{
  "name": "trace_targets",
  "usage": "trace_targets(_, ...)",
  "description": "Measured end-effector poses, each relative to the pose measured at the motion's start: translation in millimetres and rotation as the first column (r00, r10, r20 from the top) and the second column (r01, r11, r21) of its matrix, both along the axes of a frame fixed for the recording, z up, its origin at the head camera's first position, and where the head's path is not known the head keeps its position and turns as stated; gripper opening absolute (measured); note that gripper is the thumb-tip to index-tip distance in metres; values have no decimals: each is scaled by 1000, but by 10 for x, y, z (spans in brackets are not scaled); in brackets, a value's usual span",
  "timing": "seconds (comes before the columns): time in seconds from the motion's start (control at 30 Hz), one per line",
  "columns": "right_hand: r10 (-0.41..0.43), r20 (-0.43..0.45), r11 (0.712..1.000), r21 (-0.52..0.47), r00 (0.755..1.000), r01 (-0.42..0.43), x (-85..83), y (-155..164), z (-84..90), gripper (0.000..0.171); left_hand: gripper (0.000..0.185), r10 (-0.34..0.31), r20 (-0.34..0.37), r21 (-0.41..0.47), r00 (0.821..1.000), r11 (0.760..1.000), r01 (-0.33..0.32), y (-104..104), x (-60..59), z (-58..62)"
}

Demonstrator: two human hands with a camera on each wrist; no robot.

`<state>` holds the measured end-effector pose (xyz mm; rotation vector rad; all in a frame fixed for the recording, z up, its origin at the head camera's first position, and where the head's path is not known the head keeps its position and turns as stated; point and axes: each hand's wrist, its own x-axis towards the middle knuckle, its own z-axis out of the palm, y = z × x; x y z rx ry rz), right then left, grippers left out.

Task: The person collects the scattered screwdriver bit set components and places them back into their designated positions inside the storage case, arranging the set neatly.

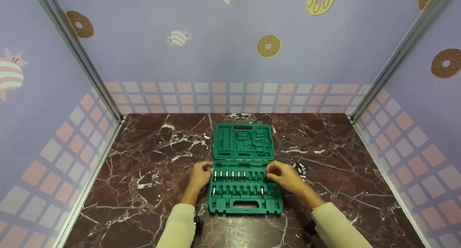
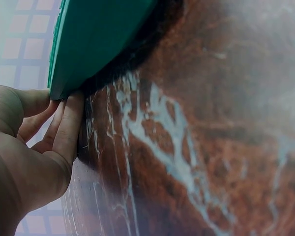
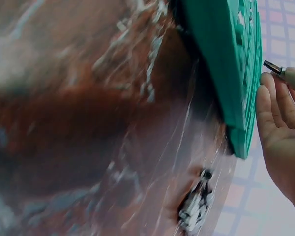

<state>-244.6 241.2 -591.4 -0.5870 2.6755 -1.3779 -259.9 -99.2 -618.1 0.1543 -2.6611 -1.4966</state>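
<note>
A green plastic tool case (image 1: 227, 206) lies unfolded, its moulded lid (image 1: 223, 132) toward the back wall. My left hand (image 1: 198, 176) is at the case's left side; in the left wrist view its thumb and fingers pinch the case edge (image 2: 69, 73). Between thumb and fingertips, my right hand (image 1: 286, 176) pinches a small metal socket bit (image 3: 274, 67), held over the right end of the upper slot row. Several silver bits (image 1: 232, 175) stand in that row from the left. In the lower row, one bit (image 1: 214, 191) sits far left and another (image 1: 262, 192) toward the right.
A loose pile of metal bits (image 1: 299, 170) lies on the dark red marbled table (image 1: 151, 161), just right of the case and partly behind the right hand. Patterned panels (image 1: 230, 53) enclose the back and both sides.
</note>
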Motion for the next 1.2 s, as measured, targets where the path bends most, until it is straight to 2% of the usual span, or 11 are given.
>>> trace_targets(0.3,66,34,998,3,997,-66,-74,-243,14,15,20,11,11,-17,1000,1000,-11,-5,-10,-6)
trace_targets(0.63,33,69,998,44,997,-36,-162,-437,-23,14,20,-15,1,-4,1000,1000,15,-9,3,-2)
trace_targets(0.93,32,-51,985,170,998,-23,-185,-534,-34,10,20,0,5,-5,1000,1000,0,-6,-5,-7)
trace_targets(1.2,62,-124,972,234,990,-32,-198,-601,-72,5,20,-4,11,-1,1000,1000,4,-3,16,-7)
